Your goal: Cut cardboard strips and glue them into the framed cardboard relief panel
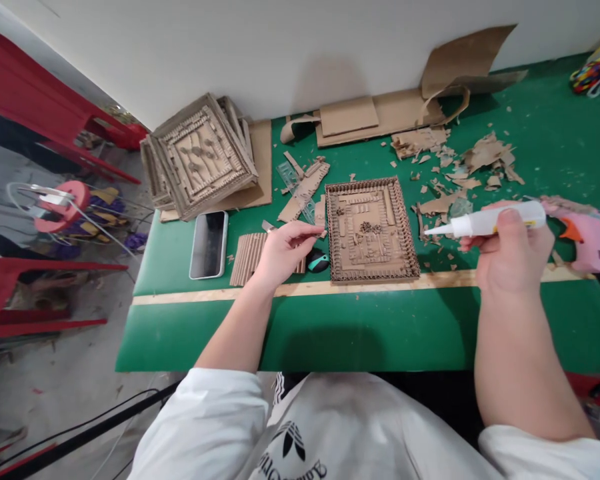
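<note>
My right hand (513,250) is closed around a white glue bottle (505,219), held nearly level with its narrow nozzle pointing left. My left hand (293,248) is in a pinch, with what looks like a small piece of cardboard (323,233) at the fingertips. Just right of those fingertips lies a square cardboard tray (335,263) with a corrugated rim, strips set in nested squares and small dark curled bits at its centre. Under and beside my left hand are a ribbed cardboard sheet (244,260) and a black-and-teal tool (318,261), both partly covered.
A phone (209,245) lies left of the ribbed sheet. Several similar cardboard trays (200,157) are stacked at the back left. Torn cardboard scraps (487,153) litter the green table (430,333). A pink glue gun (593,233) rests at right. Cardboard sheets (350,117) lie along the wall.
</note>
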Available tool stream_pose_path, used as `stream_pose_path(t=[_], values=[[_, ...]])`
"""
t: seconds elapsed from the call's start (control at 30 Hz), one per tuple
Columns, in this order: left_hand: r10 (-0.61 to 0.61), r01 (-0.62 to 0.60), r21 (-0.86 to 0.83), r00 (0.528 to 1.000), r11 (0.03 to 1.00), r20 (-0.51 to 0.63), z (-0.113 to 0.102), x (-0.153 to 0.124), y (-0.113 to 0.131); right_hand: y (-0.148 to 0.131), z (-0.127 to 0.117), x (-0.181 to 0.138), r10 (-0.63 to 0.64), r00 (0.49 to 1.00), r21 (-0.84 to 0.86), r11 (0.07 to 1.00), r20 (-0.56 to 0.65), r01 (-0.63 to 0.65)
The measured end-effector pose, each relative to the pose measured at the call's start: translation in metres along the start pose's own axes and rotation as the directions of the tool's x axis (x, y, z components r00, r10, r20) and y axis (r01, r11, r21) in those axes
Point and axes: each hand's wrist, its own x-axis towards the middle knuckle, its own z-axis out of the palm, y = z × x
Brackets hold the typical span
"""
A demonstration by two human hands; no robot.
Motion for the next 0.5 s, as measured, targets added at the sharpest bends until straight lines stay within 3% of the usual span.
stream_pose_path(t=[0.13,0.27,0.4,0.5], values=[[0.079,-0.082,0.17,0.997,0.982,0.025,0.0057,0.0001,-0.0006,0.0008,-0.0033,0.0003,0.019,1.0,-0.037,0.999,0.011,-0.019],[0.117,-0.081,0.35,0.99,0.933,-0.082,0.0048,0.0011,-0.0042,0.0003,-0.0058,0.0003,0.019,1.0,-0.044,0.999,0.02,-0.018],[0.142,-0.075,0.385,0.978,0.92,-0.151,0.0053,-0.0008,-0.0084,0.0,-0.0061,-0.0002,0.013,0.999,-0.033,0.999,0.034,-0.012],[0.178,-0.126,0.393,0.979,0.911,-0.097,0.0117,-0.0043,-0.0093,0.0003,-0.0049,-0.0005,0.01,0.999,-0.013,1.0,0.031,-0.009]])
